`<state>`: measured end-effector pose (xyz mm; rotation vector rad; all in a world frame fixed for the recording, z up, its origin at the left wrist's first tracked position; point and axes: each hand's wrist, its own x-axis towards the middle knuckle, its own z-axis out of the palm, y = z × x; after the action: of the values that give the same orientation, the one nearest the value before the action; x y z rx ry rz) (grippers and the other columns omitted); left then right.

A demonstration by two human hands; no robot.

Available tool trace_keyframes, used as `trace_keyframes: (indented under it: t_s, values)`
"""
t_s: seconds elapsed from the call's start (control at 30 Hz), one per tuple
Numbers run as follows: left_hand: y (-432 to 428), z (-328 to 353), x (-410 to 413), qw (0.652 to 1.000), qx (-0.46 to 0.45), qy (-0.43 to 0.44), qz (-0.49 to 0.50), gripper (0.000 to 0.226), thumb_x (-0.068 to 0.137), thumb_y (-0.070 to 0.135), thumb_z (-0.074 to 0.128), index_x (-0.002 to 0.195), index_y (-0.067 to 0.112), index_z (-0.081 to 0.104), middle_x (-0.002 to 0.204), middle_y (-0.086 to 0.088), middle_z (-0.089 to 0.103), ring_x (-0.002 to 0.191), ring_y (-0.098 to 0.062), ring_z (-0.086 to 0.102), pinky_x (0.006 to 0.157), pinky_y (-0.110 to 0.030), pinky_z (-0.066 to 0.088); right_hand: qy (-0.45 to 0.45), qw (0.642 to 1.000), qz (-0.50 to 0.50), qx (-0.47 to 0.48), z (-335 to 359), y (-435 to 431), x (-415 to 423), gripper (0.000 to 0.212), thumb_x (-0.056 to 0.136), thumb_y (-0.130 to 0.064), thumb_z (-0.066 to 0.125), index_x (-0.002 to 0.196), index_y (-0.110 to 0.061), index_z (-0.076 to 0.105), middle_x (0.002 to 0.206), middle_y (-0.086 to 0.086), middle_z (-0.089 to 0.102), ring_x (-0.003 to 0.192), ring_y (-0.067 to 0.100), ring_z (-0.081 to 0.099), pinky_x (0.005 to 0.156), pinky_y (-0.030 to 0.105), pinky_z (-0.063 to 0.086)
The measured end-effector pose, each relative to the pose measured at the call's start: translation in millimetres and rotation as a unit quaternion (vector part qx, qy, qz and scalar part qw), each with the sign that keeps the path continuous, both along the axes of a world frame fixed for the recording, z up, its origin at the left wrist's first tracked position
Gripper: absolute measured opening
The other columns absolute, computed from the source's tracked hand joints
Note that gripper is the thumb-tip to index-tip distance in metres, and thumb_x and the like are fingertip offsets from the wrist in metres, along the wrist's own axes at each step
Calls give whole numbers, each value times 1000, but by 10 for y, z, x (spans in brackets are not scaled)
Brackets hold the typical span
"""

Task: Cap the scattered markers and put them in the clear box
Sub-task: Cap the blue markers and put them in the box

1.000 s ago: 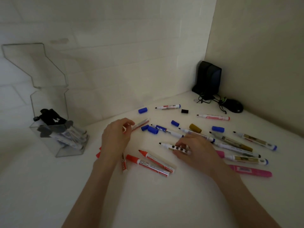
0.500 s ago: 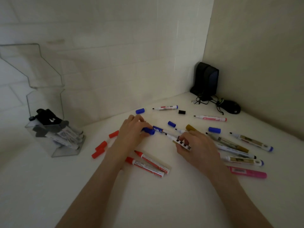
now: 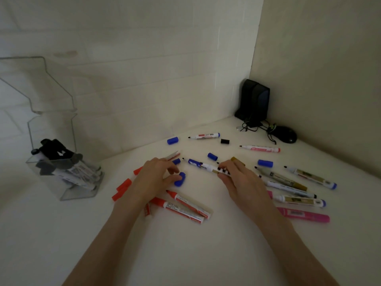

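Red markers (image 3: 185, 207) nearest, right of clear box (image 3: 51, 129). Left hand (image 3: 153, 178) pinches blue cap (image 3: 179, 180); right hand (image 3: 241, 182) grips uncapped marker (image 3: 210, 168), farther right of box. Capping step. Next, likely: align cap with tip, press on.

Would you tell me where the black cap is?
Head view, back of the table, right of centre: the black cap lies just right of a blue-ended marker.

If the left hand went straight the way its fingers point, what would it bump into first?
Probably the blue cap, lying right at the left hand's fingertips, though depth is unclear.
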<state>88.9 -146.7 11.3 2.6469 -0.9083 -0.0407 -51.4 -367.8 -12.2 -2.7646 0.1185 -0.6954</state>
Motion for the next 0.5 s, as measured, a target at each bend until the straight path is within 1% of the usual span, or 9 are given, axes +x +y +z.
trace_keyframes:
  t_s: [0.13,0.2,0.27,0.3,0.37,0.4,0.43,0.47,0.5]
  values:
    - [-66,23,-46,999,18,41,23,22,94,49,66,109,34,72,102,17,62,98,-4,54,84,-23,42,-25,1000,6,-4,-16,-36,17,29,98,-43,43,116,-26,59,99,-5,52,72,11,51,58,25,48]
    - [-99,29,-51,998,14,58,22,21,93,50,67,107,36,71,104,17,62,100,-5,56,83,-23,45,-26,1000,11,-3,-17,-32,20,33,97,-46,41,116,-28,61,97,-5,52,74,11,50,58,25,48]
    - [-123,31,-59,998,13,69,6,22,93,48,67,110,35,70,105,18,64,98,-4,57,81,-21,45,-22,1000,14,6,-13,-41,26,36,96,-46,40,115,-26,63,97,-3,53,75,12,51,59,27,49]
    - [-135,35,-69,997,18,71,-4,22,93,47,67,111,34,70,105,18,64,97,-3,57,81,-20,45,-26,1000,12,12,-7,-49,31,33,96,-43,44,115,-24,64,97,-2,54,76,12,50,61,28,50]
    - [-152,24,-91,997,27,68,-27,24,94,45,67,114,32,69,108,17,65,99,-2,56,84,-19,45,-44,999,2,14,-1,-63,42,21,96,-29,57,114,-20,64,99,1,55,78,12,49,64,27,48]
    - [-155,12,-98,997,24,63,-40,23,95,43,67,115,31,69,110,16,65,102,-2,55,87,-20,45,-50,999,-3,12,-6,-73,47,21,93,-19,64,114,-18,64,100,3,56,79,11,49,66,26,46]
    - [-146,0,-103,997,14,58,-50,22,96,41,66,116,31,68,113,15,65,106,-3,54,92,-21,45,-47,999,-10,7,-16,-79,49,27,90,-12,69,115,-16,65,103,5,57,82,12,50,70,25,45]
    - [-126,-17,-102,997,-6,55,-57,20,97,39,65,116,32,67,115,14,63,109,-4,52,95,-22,44,-41,999,-15,5,-22,-86,47,32,87,-7,72,117,-15,64,105,6,57,85,13,52,73,24,45]
    - [-101,-28,-101,996,-38,61,-60,16,99,37,63,115,33,65,115,14,63,110,-4,52,96,-21,43,-37,999,-18,5,-26,-94,44,36,86,-4,72,119,-14,64,108,6,57,87,15,53,75,24,45]
